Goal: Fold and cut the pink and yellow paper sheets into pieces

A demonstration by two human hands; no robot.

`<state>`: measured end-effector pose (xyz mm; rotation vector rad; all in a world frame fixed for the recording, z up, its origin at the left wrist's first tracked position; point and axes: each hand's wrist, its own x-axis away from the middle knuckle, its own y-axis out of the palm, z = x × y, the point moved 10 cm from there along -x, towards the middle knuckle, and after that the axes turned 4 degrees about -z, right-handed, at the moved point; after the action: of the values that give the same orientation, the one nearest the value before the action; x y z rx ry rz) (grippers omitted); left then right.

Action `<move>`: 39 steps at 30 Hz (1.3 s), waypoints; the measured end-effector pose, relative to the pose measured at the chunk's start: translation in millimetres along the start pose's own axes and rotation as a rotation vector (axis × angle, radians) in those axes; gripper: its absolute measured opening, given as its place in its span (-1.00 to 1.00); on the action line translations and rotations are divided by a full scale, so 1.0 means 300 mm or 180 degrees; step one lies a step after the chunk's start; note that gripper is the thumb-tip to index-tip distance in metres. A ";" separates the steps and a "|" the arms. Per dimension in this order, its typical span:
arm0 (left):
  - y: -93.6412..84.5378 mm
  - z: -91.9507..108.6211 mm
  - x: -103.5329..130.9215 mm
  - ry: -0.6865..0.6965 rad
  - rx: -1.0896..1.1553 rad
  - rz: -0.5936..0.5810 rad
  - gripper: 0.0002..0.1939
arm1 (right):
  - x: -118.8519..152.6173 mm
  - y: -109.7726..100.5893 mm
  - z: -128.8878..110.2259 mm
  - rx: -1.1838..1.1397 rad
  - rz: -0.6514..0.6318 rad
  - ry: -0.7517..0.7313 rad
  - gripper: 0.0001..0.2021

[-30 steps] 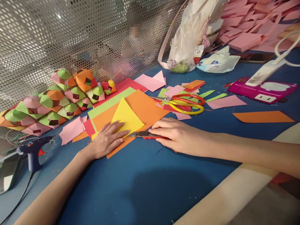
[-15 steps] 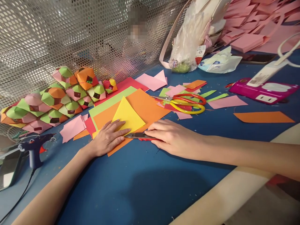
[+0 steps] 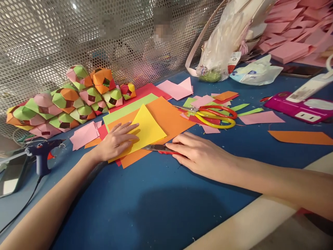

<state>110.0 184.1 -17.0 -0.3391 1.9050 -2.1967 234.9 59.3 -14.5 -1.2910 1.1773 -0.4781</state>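
My left hand lies with spread fingers on the left part of a yellow paper. Beneath that paper are orange sheets and a green sheet. My right hand is closed around a red-handled cutter, whose dark blade end points left at the yellow paper's lower edge. Scissors with red and yellow handles lie on paper scraps beyond my right hand.
Folded paper balls line the mesh screen. A glue gun rests at left, with pink papers nearby. On the right are a magenta power strip, a wipes pack, a plastic bag and a pink paper pile.
My left hand has shifted slightly up and left, its fingers lifting off the yellow paper's lower edge. The view has turned a little, and the cutter stays in my right hand.
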 end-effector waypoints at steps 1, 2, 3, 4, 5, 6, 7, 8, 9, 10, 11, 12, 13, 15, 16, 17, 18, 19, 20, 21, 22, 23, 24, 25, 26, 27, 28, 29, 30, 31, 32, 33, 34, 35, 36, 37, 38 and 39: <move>0.002 -0.009 0.004 -0.0004 -0.0090 0.0015 -0.58 | 0.000 -0.002 -0.003 0.0007 0.0025 -0.0030 -0.75; 0.010 -0.021 0.007 -0.0025 -0.0168 0.0005 -0.57 | 0.000 -0.003 -0.006 0.0016 0.0048 -0.0059 -0.74; 0.021 -0.034 0.010 -0.0059 -0.0223 -0.0027 -0.57 | 0.000 -0.003 -0.008 0.0023 0.0061 -0.0076 -0.74; 0.035 -0.046 0.013 -0.0087 -0.0251 -0.0075 -0.56 | -0.001 -0.002 -0.009 0.0023 0.0063 -0.0081 -0.74; 0.049 -0.056 0.015 -0.0100 -0.0256 -0.0119 -0.55 | -0.002 0.001 -0.009 0.0016 0.0057 -0.0076 -0.74; 0.062 -0.062 0.017 -0.0094 -0.0250 -0.0155 -0.54 | -0.003 0.003 -0.008 0.0002 0.0051 -0.0069 -0.74; 0.072 -0.066 0.019 -0.0080 -0.0243 -0.0180 -0.54 | -0.005 0.004 -0.008 -0.0015 0.0052 -0.0072 -0.75; 0.079 -0.067 0.020 -0.0061 -0.0243 -0.0189 -0.53 | -0.007 0.006 -0.010 -0.0038 0.0054 -0.0090 -0.75; 0.083 -0.068 0.021 -0.0047 -0.0253 -0.0188 -0.53 | -0.008 0.006 -0.012 -0.0074 0.0064 -0.0120 -0.75; 0.084 -0.068 0.022 -0.0038 -0.0273 -0.0178 -0.53 | -0.009 0.006 -0.014 -0.0129 0.0070 -0.0151 -0.75; 0.085 -0.067 0.022 -0.0030 -0.0296 -0.0179 -0.53 | -0.010 0.007 -0.015 -0.0199 0.0069 -0.0171 -0.74; 0.087 -0.067 0.022 -0.0020 -0.0318 -0.0183 -0.53 | -0.011 0.008 -0.014 -0.0270 0.0059 -0.0172 -0.74; 0.088 -0.066 0.022 -0.0006 -0.0339 -0.0186 -0.52 | -0.011 0.010 -0.012 -0.0328 0.0045 -0.0158 -0.74; 0.090 -0.065 0.022 0.0023 -0.0359 -0.0181 -0.52 | -0.010 0.014 -0.008 -0.0374 0.0030 -0.0122 -0.74; 0.091 -0.066 0.022 0.0032 -0.0357 -0.0172 -0.52 | -0.009 0.014 -0.008 -0.0366 0.0039 -0.0117 -0.74; 0.091 -0.068 0.022 0.0037 -0.0349 -0.0158 -0.53 | -0.008 0.013 -0.010 -0.0352 0.0057 -0.0122 -0.74; 0.091 -0.069 0.023 0.0038 -0.0340 -0.0141 -0.53 | -0.007 0.013 -0.014 -0.0349 0.0070 -0.0138 -0.74; 0.091 -0.071 0.023 0.0033 -0.0331 -0.0127 -0.53 | -0.007 0.014 -0.017 -0.0359 0.0073 -0.0151 -0.74; 0.091 -0.073 0.023 0.0027 -0.0327 -0.0116 -0.53 | -0.007 0.015 -0.019 -0.0375 0.0068 -0.0150 -0.73; 0.092 -0.073 0.024 0.0026 -0.0330 -0.0110 -0.53 | -0.008 0.018 -0.019 -0.0390 0.0053 -0.0131 -0.73; 0.092 -0.073 0.024 0.0030 -0.0339 -0.0107 -0.53 | -0.010 0.020 -0.019 -0.0404 0.0035 -0.0107 -0.73; 0.092 -0.072 0.024 0.0036 -0.0350 -0.0110 -0.53 | -0.012 0.022 -0.020 -0.0417 0.0023 -0.0084 -0.72; 0.093 -0.071 0.025 0.0039 -0.0361 -0.0119 -0.52 | -0.014 0.023 -0.021 -0.0430 0.0021 -0.0072 -0.71; 0.094 -0.070 0.025 0.0043 -0.0369 -0.0125 -0.52 | -0.016 0.022 -0.024 -0.0450 0.0024 -0.0080 -0.71; 0.094 -0.069 0.024 0.0045 -0.0374 -0.0132 -0.52 | -0.019 0.020 -0.030 -0.0477 0.0032 -0.0114 -0.70; 0.094 -0.069 0.024 0.0043 -0.0376 -0.0131 -0.52 | -0.021 0.019 -0.036 -0.0508 0.0034 -0.0153 -0.69; 0.094 -0.069 0.024 0.0044 -0.0375 -0.0127 -0.53 | -0.023 0.018 -0.041 -0.0533 0.0032 -0.0185 -0.68; 0.093 -0.068 0.024 0.0051 -0.0375 -0.0117 -0.53 | -0.024 0.018 -0.046 -0.0546 0.0025 -0.0203 -0.68; 0.092 -0.067 0.023 0.0065 -0.0375 -0.0106 -0.53 | -0.025 0.019 -0.049 -0.0545 0.0015 -0.0211 -0.68; 0.092 -0.065 0.023 0.0077 -0.0376 -0.0101 -0.53 | -0.026 0.020 -0.052 -0.0532 0.0010 -0.0216 -0.68; 0.092 -0.064 0.023 0.0086 -0.0377 -0.0097 -0.53 | -0.026 0.020 -0.055 -0.0512 0.0015 -0.0227 -0.68; 0.092 -0.064 0.023 0.0090 -0.0378 -0.0094 -0.53 | -0.026 0.020 -0.059 -0.0489 0.0025 -0.0241 -0.68; 0.091 -0.063 0.024 0.0092 -0.0379 -0.0091 -0.53 | -0.026 0.020 -0.063 -0.0470 0.0038 -0.0262 -0.69; 0.092 -0.063 0.024 0.0093 -0.0379 -0.0090 -0.53 | -0.027 0.022 -0.065 -0.0466 0.0036 -0.0272 -0.69; 0.092 -0.062 0.025 0.0098 -0.0379 -0.0092 -0.53 | -0.027 0.025 -0.067 -0.0475 0.0025 -0.0273 -0.69; 0.092 -0.061 0.025 0.0109 -0.0379 -0.0093 -0.53 | -0.028 0.028 -0.067 -0.0495 0.0007 -0.0264 -0.69; 0.093 -0.059 0.026 0.0125 -0.0378 -0.0098 -0.53 | -0.030 0.031 -0.067 -0.0520 -0.0020 -0.0243 -0.70; 0.093 -0.058 0.026 0.0138 -0.0378 -0.0105 -0.53 | -0.033 0.034 -0.067 -0.0541 -0.0044 -0.0223 -0.70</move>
<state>97.5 194.0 -46.9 -0.3473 2.0727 -2.1329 210.5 60.8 -16.8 -1.4510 1.1705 -0.3454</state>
